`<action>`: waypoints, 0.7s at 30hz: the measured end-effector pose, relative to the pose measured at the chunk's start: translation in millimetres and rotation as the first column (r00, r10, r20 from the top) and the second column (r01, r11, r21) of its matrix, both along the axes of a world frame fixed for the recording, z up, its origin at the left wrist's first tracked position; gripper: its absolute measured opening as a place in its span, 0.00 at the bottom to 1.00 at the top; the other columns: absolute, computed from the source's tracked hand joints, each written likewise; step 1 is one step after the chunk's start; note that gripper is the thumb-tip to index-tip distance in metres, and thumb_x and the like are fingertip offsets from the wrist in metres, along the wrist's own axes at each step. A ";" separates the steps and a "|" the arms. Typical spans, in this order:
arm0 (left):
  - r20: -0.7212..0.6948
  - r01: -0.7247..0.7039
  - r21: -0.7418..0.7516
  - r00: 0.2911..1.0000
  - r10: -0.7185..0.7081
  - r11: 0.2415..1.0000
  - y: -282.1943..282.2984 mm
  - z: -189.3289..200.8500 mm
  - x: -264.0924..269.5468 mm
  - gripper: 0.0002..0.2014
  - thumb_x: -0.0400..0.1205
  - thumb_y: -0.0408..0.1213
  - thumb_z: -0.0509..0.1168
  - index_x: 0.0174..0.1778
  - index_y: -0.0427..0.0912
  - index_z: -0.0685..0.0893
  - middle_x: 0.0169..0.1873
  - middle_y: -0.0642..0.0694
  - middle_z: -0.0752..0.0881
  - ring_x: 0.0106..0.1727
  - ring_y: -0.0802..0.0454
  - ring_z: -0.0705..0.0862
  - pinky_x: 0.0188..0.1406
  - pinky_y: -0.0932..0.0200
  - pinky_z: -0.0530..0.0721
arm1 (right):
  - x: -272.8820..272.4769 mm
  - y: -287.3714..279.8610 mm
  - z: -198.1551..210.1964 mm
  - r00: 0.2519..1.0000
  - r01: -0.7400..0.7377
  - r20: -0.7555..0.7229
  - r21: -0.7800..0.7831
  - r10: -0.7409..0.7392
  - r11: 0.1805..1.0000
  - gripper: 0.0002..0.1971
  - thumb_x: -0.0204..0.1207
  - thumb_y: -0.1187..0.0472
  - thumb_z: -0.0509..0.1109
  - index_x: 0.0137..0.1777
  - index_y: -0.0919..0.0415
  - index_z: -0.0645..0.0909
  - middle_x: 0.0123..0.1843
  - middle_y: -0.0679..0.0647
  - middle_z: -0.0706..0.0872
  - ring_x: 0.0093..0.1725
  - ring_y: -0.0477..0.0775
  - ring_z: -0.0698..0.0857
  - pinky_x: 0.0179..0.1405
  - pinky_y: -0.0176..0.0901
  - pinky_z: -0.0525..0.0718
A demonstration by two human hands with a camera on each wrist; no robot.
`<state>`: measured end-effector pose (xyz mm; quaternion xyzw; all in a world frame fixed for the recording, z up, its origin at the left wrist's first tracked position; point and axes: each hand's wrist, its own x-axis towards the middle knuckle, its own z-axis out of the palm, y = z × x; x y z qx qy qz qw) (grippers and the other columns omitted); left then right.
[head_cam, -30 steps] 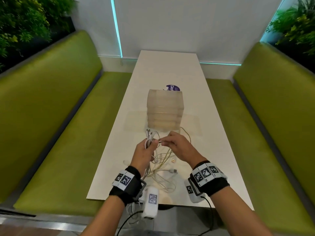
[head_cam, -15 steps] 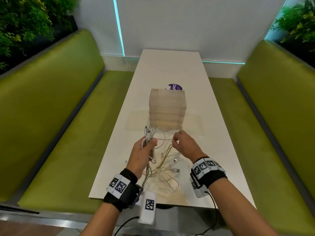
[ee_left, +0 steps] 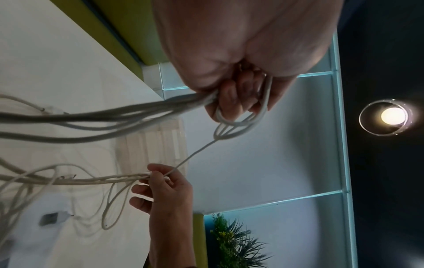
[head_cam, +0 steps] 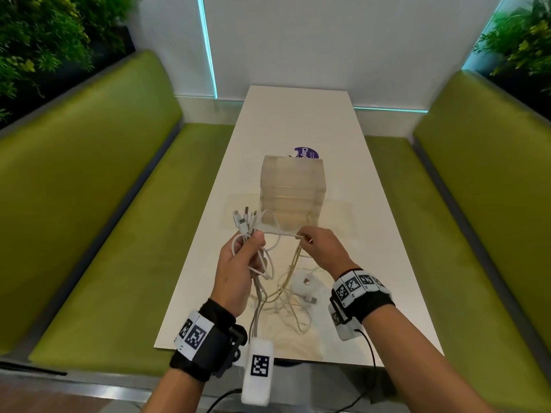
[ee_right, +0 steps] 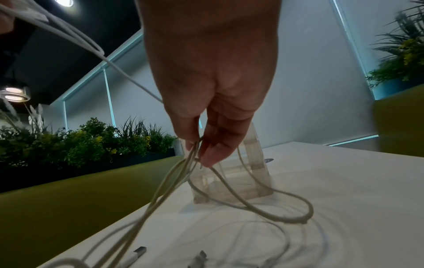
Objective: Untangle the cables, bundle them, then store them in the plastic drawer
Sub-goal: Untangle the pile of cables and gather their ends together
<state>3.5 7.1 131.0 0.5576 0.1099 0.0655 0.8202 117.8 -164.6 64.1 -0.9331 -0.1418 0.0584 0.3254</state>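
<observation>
Fingers of the left hand (head_cam: 238, 263) curl round a bunch of white cables (head_cam: 269, 281), palm turned inward, connector ends fanning up above the fist. Raised level with it, the right hand (head_cam: 320, 248) pinches one strand stretched taut between the two hands, with further loops drooping onto the white table (head_cam: 372, 263). Just beyond both hands stands the translucent plastic drawer (head_cam: 292, 192).

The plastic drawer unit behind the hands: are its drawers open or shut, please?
Shut, as far as it shows: the plastic drawer unit stands upright on the table, its near face flush, with no drawer pulled out.
</observation>
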 end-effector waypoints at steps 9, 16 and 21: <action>-0.014 -0.005 0.045 1.000 0.006 0.999 0.9 -1.3 5.4 0.12 0.82 0.38 0.64 0.33 0.40 0.78 0.22 0.46 0.70 0.24 0.52 0.68 0.22 0.62 0.71 | -12.3 -0.1 5.0 0.954 0.226 -0.263 0.326 -0.141 0.918 0.05 0.80 0.69 0.60 0.49 0.59 0.75 0.38 0.59 0.86 0.31 0.55 0.84 0.39 0.55 0.89; 0.019 -0.038 -0.017 0.999 0.039 0.999 2.3 5.0 0.0 0.14 0.83 0.35 0.63 0.29 0.41 0.78 0.19 0.50 0.73 0.21 0.56 0.69 0.28 0.54 0.65 | -16.9 -11.4 4.9 0.987 0.146 -0.089 0.124 -0.135 0.982 0.05 0.77 0.67 0.62 0.44 0.57 0.71 0.38 0.55 0.80 0.34 0.56 0.78 0.38 0.55 0.83; 0.079 0.025 0.025 0.996 -0.027 0.999 -8.3 12.5 -6.3 0.18 0.83 0.36 0.64 0.25 0.47 0.78 0.18 0.51 0.72 0.21 0.53 0.67 0.26 0.54 0.64 | -16.5 -2.1 3.6 0.995 0.084 -0.066 0.051 -0.080 0.995 0.03 0.76 0.66 0.67 0.43 0.61 0.76 0.44 0.59 0.81 0.40 0.57 0.79 0.41 0.52 0.80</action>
